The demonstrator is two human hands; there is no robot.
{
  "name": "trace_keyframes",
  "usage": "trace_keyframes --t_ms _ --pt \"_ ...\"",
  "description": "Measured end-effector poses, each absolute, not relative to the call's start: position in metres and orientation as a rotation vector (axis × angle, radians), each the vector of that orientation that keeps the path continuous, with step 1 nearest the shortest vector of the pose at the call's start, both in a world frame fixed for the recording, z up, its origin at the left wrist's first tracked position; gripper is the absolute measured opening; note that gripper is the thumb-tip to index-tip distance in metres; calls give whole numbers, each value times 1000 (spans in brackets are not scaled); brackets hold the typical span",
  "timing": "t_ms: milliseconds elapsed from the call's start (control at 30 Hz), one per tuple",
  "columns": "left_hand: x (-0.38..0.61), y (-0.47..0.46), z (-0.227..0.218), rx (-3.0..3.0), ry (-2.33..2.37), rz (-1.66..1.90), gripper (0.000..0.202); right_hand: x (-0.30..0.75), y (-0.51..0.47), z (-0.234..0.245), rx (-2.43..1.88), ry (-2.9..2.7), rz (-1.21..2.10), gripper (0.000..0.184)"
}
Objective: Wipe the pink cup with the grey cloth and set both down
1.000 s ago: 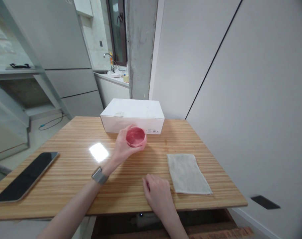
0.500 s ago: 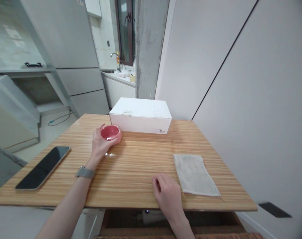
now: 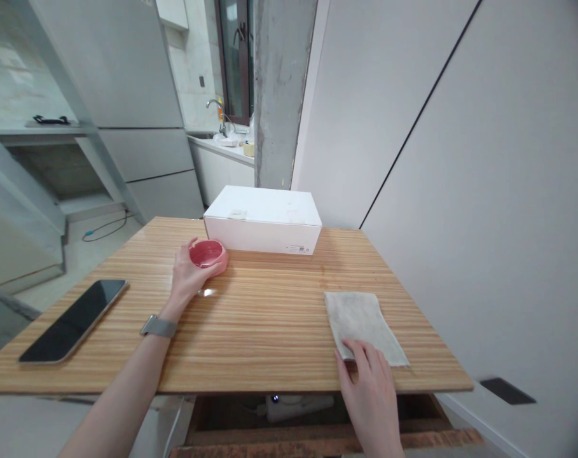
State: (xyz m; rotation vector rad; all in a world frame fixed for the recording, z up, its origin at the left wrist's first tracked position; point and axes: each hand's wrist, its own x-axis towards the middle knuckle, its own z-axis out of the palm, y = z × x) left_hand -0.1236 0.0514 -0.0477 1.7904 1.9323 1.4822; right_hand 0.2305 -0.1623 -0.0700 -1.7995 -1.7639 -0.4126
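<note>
From our head, we see our left hand (image 3: 188, 270) holding the pink bowl (image 3: 208, 253) by the left end of the white box (image 3: 262, 234) on the bench (image 3: 250, 324). Our right hand (image 3: 369, 385) bends over the gray cloth (image 3: 355, 313); we can't tell if it pinches.

A pink bowl (image 3: 209, 256) (apparently resting on the table (image 3: 264, 312)) faces up, left of a flat grey cloth (image 3: 360, 320).

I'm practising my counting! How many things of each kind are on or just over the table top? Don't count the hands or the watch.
Bowl: 1
Cloth: 1
Box: 1
Phone: 1
Total: 4
</note>
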Motion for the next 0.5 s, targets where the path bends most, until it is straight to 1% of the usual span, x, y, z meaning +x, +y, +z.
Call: trace_keyframes --t_ms 133,233,267,333,400,433,500 --pt "-127 51 -46 1827 1949 1422 93 234 -164 -73 -1768 -1807 -418 37" --pt "-122 44 -37 1914 1993 1400 97 236 -162 -67 -1773 -1771 -386 34" --pt "-117 38 -31 1948 2024 1425 95 236 -160 -65 -1777 -1733 -364 33" --pt "-100 20 -20 1999 2049 1503 83 230 -157 -58 -1774 -1640 -311 30" --pt "-75 -7 -9 1994 1946 1502 64 217 -154 -51 -1748 -1564 -257 27" --pt "-61 -22 -6 1975 1846 1413 58 208 -153 -47 -1719 -1549 -237 25" --pt "-35 -53 -4 1845 1602 1122 58 182 -153 -42 -1632 -1564 -212 20"
